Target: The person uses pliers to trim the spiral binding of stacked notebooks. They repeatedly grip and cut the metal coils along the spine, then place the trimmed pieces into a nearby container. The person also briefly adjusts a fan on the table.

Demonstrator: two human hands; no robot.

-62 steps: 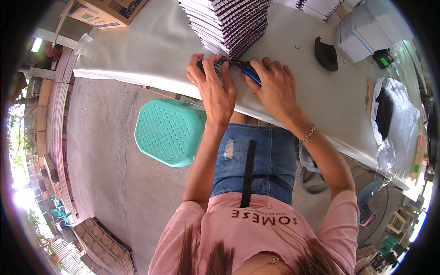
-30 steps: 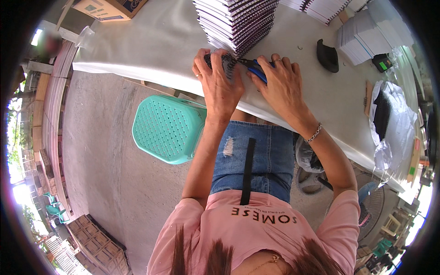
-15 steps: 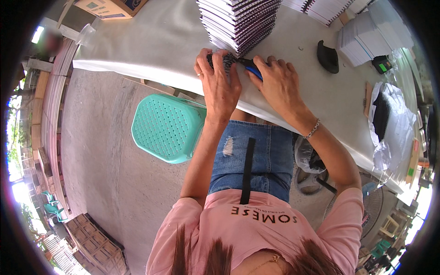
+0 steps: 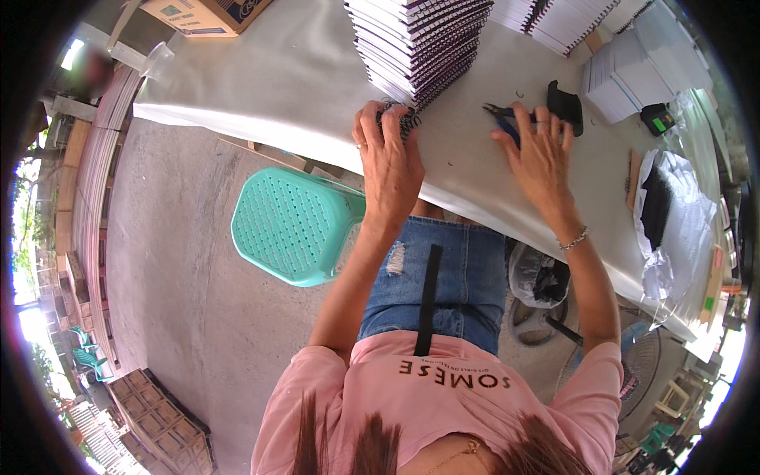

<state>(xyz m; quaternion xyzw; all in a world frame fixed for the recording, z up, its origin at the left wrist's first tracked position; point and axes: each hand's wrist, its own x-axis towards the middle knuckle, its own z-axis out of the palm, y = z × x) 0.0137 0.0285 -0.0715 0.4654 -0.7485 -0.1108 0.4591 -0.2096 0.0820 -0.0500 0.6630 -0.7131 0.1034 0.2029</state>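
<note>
My left hand (image 4: 389, 170) is at the near corner of a tall stack of spiral-bound notebooks (image 4: 416, 47). Its fingers curl over a bunch of black wire spiral (image 4: 408, 120), partly hidden beneath them. Farther right, my right hand (image 4: 545, 158) rests low over the table, fingers spread, above a pair of dark blue-handled pliers (image 4: 503, 123). The pliers lie with their jaws pointing left, and my fingers cover part of the handles. Just beyond those fingertips is a black curved object (image 4: 567, 107).
On the covered table (image 4: 269, 87) stand a cardboard box (image 4: 206, 16) at far left and paper stacks (image 4: 625, 75) at right. A white plastic bag (image 4: 677, 214) lies at the right edge. A green stool (image 4: 293, 226) is below the table's front edge, and a fan (image 4: 625, 364) stands lower right.
My right hand has moved right, away from the left hand and the notebooks, carrying the pliers to the table, and its fingers have spread. My left hand stays at the spiral.
</note>
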